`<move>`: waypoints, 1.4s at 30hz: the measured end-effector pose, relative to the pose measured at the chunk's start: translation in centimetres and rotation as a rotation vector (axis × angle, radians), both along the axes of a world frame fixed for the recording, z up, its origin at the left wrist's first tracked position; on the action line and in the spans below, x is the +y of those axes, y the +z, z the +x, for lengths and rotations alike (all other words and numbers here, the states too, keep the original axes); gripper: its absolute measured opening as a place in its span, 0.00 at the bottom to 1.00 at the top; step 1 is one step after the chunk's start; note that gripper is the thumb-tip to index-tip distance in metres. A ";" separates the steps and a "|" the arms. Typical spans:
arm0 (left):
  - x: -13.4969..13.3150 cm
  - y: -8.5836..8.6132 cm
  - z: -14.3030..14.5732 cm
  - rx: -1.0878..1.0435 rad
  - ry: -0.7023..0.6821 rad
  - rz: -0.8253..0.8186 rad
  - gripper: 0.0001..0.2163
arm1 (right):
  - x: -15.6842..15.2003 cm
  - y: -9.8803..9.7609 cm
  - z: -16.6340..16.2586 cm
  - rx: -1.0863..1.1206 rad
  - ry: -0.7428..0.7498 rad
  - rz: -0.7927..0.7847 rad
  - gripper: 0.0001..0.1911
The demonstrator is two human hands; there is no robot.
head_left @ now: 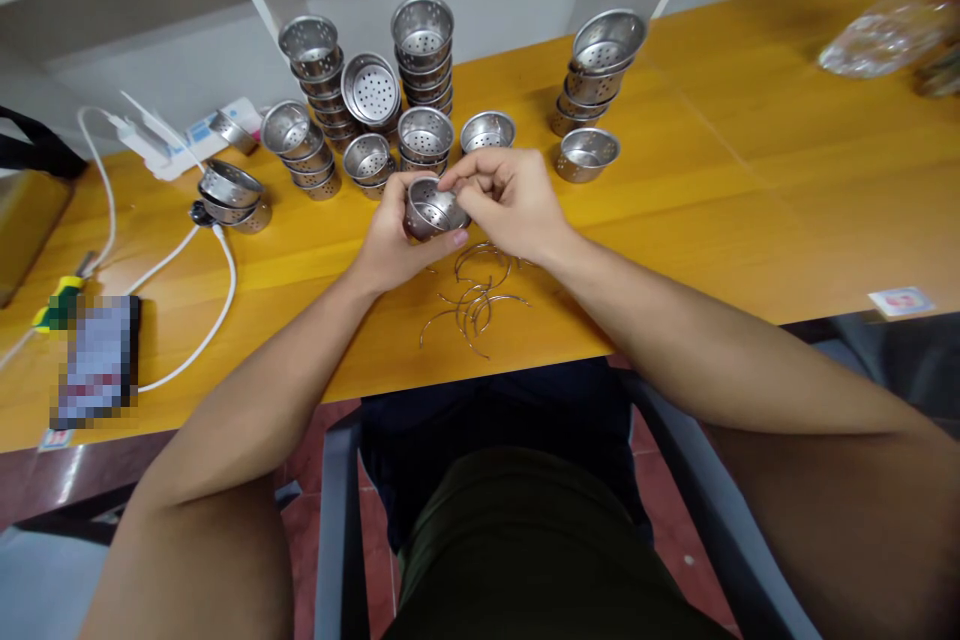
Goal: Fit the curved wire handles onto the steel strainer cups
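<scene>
Perforated metal cup (429, 208) held above a yellow worktop (720, 220), left hand (390, 238) gripping its side with thumb and fingers, right hand (513, 202) at its rim, fingers curled, whether they pinch anything unclear, curved wires (478, 302) lying loose nearer the edge, stacked cups (424, 77) standing behind.

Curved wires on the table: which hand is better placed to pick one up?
Probably the right hand: only its fingertips seem to be at the perforated cup, near the curved wires, while the left hand holds that cup by its side.
</scene>
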State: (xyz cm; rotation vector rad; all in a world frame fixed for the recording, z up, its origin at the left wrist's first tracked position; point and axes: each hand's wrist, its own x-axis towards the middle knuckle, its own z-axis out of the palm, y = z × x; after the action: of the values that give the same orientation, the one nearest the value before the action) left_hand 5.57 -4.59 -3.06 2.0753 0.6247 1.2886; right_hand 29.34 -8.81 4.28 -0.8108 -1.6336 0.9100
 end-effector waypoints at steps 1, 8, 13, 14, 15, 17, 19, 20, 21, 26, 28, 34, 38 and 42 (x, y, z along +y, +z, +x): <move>0.2 0.0 -0.2 -0.003 0.005 -0.031 0.45 | 0.0 0.3 0.5 -0.002 0.074 -0.006 0.11; 0.9 -0.1 -1.2 0.017 -0.009 -0.087 0.50 | 0.4 1.2 2.2 0.010 0.437 -0.051 0.25; 0.9 -0.1 -1.1 0.017 0.006 0.056 0.45 | 0.3 0.4 1.6 0.013 0.407 -0.055 0.24; 0.9 -0.1 -1.1 0.022 0.013 0.075 0.44 | 0.2 0.3 1.6 0.001 0.395 -0.061 0.24; 1.0 -0.2 -1.1 0.025 0.020 0.086 0.43 | 0.2 0.3 1.6 -0.011 0.382 -0.066 0.23; 1.1 -0.3 -1.1 0.026 0.027 0.091 0.43 | 0.3 0.2 1.6 -0.016 0.367 -0.067 0.24; 1.2 -0.4 -1.2 0.024 0.028 0.089 0.44 | 0.4 0.2 1.6 -0.014 0.371 -0.059 0.24; 1.2 -0.5 -1.2 0.025 0.028 0.091 0.44 | 0.4 0.2 1.6 -0.018 0.377 -0.058 0.24; 1.2 -0.5 -1.3 0.029 0.030 0.096 0.44 | 0.4 0.2 1.6 -0.023 0.381 -0.058 0.24; 1.3 -0.3 -1.4 0.044 0.033 0.142 0.43 | 0.2 0.2 1.4 -0.019 0.386 -0.040 0.22; 1.3 -0.1 -1.4 0.044 0.037 0.137 0.43 | 0.2 0.0 1.3 -0.005 0.380 -0.023 0.21; 1.6 0.1 -1.7 0.033 0.029 0.119 0.44 | 0.8 -1.0 1.5 -0.068 0.228 0.136 0.18; 2.9 0.0 -2.6 0.017 0.073 0.094 0.48 | 1.0 -1.4 1.9 -0.162 0.120 0.344 0.11; 3.5 -0.5 -3.1 0.024 0.061 0.086 0.51 | 0.8 -1.9 1.9 -0.238 0.260 0.380 0.16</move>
State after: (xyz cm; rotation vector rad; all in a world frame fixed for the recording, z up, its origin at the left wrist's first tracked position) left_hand 2.49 -1.08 -3.59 2.1593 0.6579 1.3478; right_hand 31.21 -8.06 2.38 -0.4618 -2.0768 0.6622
